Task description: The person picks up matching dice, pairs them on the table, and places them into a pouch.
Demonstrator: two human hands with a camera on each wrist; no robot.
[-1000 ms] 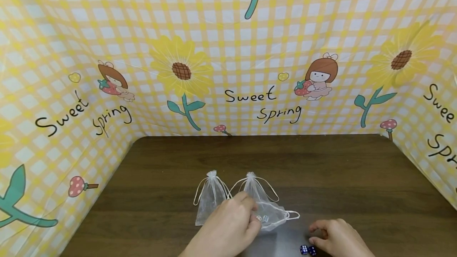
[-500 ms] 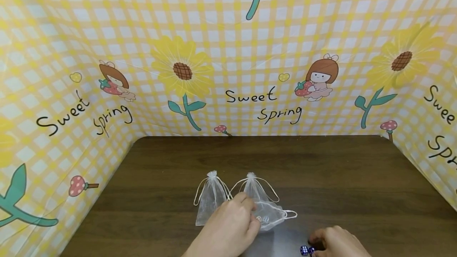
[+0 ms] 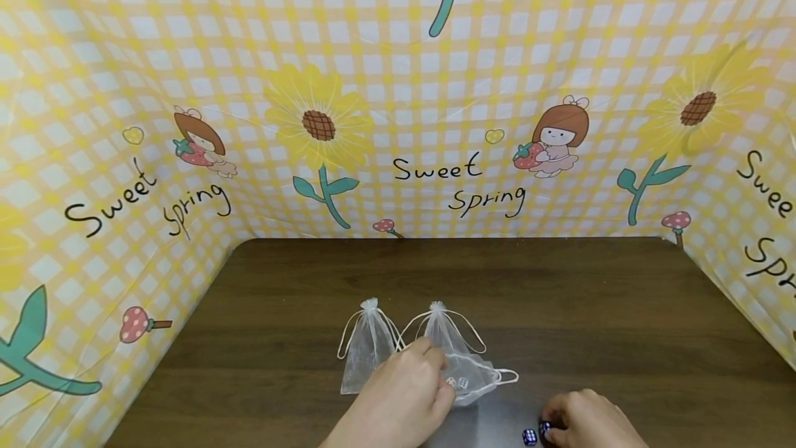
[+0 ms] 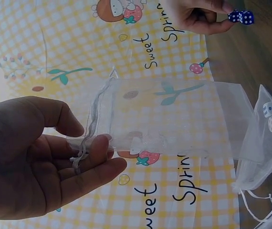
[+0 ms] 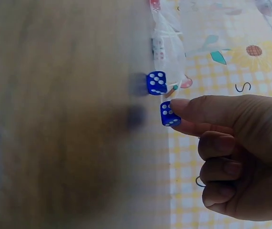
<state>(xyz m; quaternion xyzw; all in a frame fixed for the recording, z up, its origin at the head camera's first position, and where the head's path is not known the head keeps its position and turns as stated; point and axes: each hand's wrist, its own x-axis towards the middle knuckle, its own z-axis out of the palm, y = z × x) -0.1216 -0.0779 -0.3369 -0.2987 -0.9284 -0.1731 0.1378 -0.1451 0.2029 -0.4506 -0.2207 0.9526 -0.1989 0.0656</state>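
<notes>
My left hand grips a sheer white drawstring bag near its corded mouth. In the left wrist view the bag hangs flat, and I see nothing inside it. Between thumb and index finger, my right hand pinches a blue die with white pips. Its other fingers are curled into the palm. A second blue die sits just beside the pinched one, on the table. Another sheer bag, with white dice in it, lies by the left hand.
Two more sheer drawstring bags, one at the left and one in the middle, lie behind my left hand on the dark wooden table. A yellow checked cloth encloses the table's back and sides.
My right hand has come down to the blue dice and taken one, drawing it slightly apart from the other. The left hand stays nearly still.
</notes>
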